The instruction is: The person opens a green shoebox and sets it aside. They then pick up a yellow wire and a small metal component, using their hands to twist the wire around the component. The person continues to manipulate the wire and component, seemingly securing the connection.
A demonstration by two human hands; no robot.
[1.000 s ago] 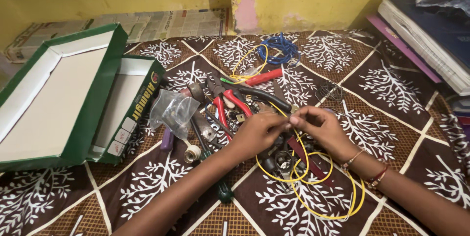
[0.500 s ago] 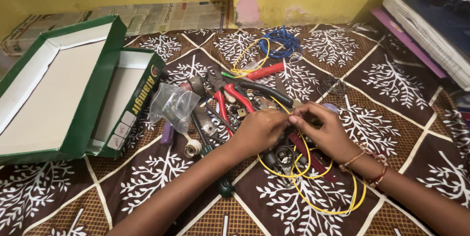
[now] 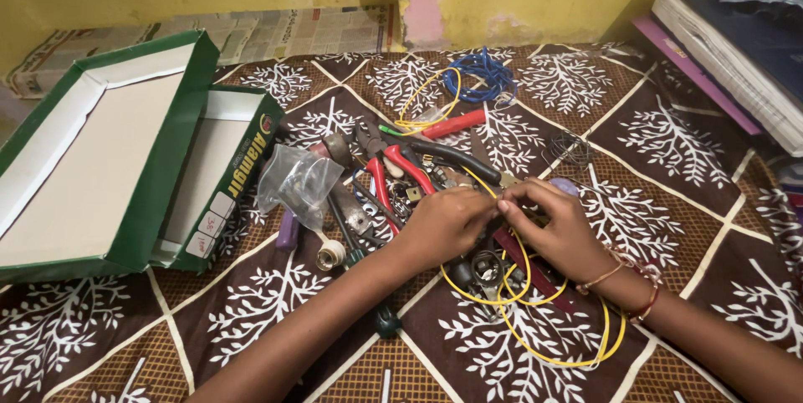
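Your left hand (image 3: 447, 223) and right hand (image 3: 556, 227) both pinch the yellow wire (image 3: 535, 332); the green box (image 3: 209, 194) and its lid (image 3: 92, 160) hold nothing.

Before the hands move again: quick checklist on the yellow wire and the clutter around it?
1. Both hands on wire: left hand and right hand pinch the yellow wire together: ok.
2. Wire free of tangles: loops lie over a small metal part: not ok.
3. Wire end state: hidden by fingers: cannot tell.
4. Red-handled pliers within reach, beside left hand: ok.
5. Green box open: ok.
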